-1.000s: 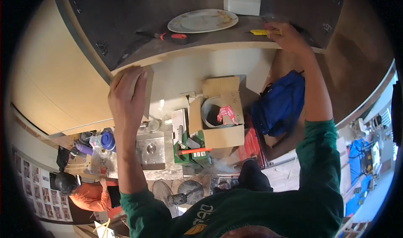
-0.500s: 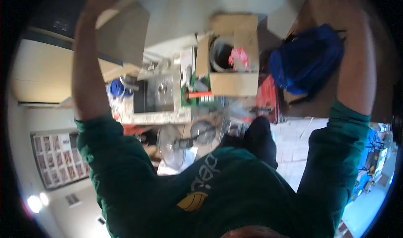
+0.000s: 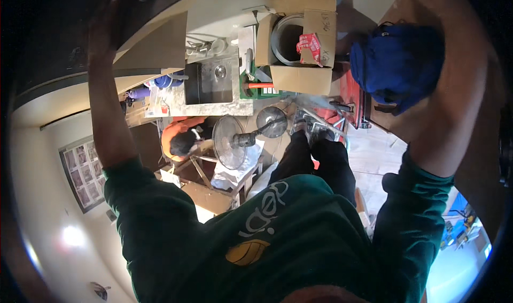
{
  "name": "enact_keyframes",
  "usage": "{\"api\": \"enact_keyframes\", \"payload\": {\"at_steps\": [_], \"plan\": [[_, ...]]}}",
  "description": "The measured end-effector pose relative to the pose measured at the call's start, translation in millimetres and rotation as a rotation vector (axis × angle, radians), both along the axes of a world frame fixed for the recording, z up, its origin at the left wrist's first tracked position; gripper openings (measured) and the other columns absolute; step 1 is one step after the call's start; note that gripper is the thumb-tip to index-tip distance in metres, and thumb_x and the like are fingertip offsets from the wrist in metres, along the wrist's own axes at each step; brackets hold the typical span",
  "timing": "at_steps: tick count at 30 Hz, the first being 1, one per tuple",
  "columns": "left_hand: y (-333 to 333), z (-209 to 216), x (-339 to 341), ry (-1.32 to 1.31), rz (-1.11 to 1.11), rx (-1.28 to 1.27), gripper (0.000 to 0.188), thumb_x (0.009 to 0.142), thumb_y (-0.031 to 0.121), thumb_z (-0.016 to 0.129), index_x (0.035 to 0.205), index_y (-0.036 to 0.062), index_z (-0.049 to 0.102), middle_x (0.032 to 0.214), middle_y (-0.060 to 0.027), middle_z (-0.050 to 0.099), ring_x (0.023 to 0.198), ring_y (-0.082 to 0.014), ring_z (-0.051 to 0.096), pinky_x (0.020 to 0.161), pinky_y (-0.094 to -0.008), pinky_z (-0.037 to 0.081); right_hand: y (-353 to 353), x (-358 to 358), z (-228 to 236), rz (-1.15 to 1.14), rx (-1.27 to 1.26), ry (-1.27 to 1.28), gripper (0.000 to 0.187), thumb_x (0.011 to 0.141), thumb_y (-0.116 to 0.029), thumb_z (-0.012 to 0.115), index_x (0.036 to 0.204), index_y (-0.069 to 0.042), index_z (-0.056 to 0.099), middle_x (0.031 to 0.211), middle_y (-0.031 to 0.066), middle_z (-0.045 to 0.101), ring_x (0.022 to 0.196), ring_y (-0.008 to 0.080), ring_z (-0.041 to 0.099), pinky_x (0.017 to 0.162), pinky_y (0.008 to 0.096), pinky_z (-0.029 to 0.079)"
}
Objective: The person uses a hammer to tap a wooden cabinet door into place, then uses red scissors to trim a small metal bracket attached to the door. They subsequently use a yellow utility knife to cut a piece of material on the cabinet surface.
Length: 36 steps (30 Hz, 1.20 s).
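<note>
Both my arms reach up past the top of the view. My left hand (image 3: 104, 30) is dim against a dark panel (image 3: 59, 52) at the upper left, and its fingers cannot be made out. A small red spot shows on something dark near it. The wooden cabinet (image 3: 152, 44) lies just right of my left forearm. My right forearm (image 3: 454, 100) runs up the right side, and its hand is out of the picture. Nearest that arm is a blue backpack (image 3: 398, 62) on a brown surface.
Below are an open cardboard box (image 3: 302, 81) holding a bucket (image 3: 283, 38), a hammer (image 3: 262, 85) with an orange handle, and a sink (image 3: 208, 84) in a stone counter. A standing fan (image 3: 230, 142) is beside my legs. A co-worker in orange (image 3: 181, 137) bends low at left.
The view has shifted, so the box, sink and backpack sit higher. The co-worker in orange and my legs show more fully. My left hand now appears against the dark panel.
</note>
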<state>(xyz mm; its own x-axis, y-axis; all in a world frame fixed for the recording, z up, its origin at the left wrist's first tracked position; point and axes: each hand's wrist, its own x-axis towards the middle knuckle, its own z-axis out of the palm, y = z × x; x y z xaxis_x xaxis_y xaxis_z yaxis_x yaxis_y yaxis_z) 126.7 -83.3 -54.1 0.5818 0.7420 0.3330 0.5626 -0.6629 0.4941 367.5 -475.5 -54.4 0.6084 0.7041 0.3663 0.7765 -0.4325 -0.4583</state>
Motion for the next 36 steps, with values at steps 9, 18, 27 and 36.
{"api": "enact_keyframes", "payload": {"at_steps": [9, 18, 27, 36], "plan": [[-27.3, 10.6, 16.2, 0.059, -0.113, -0.216, 0.043, 0.101, 0.024, 0.055, 0.139, 0.0059, 0.054, 0.141, -0.0065, 0.055, 0.130, -0.0183, 0.050, 0.111, -0.0302, 0.034, 12.1, 19.9, -2.3, 0.095, -0.005, -0.056, 0.031, 0.094, -0.023, 0.061, 0.112, 0.002, 0.066, 0.112, 0.0206, 0.065, 0.103, 0.0322, 0.064, 0.092, 0.0420, 0.049], [36.1, -21.6, 8.8, -0.259, -0.131, -0.416, 0.037, 0.099, 0.019, 0.057, 0.133, 0.0041, 0.059, 0.134, -0.0082, 0.060, 0.124, -0.0188, 0.055, 0.108, -0.0304, 0.038, -60.9, 1.2, 32.5, 0.052, 0.482, 0.082, 0.021, 0.095, -0.014, 0.058, 0.107, 0.003, 0.063, 0.092, 0.0216, 0.064, 0.084, 0.0312, 0.065, 0.076, 0.0411, 0.050], [7.5, -11.6, 10.7, 0.165, -0.333, 0.365, 0.033, 0.098, 0.016, 0.059, 0.128, 0.0022, 0.063, 0.129, -0.0115, 0.063, 0.118, -0.0209, 0.059, 0.104, -0.0307, 0.042, -142.5, -67.3, -68.1, -0.294, 0.926, 0.951, 0.038, 0.101, -0.030, 0.057, 0.123, 0.001, 0.056, 0.074, 0.0038, 0.059, 0.055, 0.0086, 0.054, 0.049, 0.0223, 0.042], [58.0, -20.3, -3.8, -0.178, -0.341, -0.087, 0.032, 0.094, 0.014, 0.064, 0.124, 0.0012, 0.065, 0.120, -0.0097, 0.067, 0.106, -0.0157, 0.063, 0.095, -0.0299, 0.048, -158.4, -44.3, -57.7, -0.354, 0.626, 0.628, 0.027, 0.099, -0.026, 0.058, 0.107, -0.001, 0.058, 0.074, 0.0046, 0.059, 0.055, 0.0092, 0.054, 0.050, 0.0260, 0.044]]}}
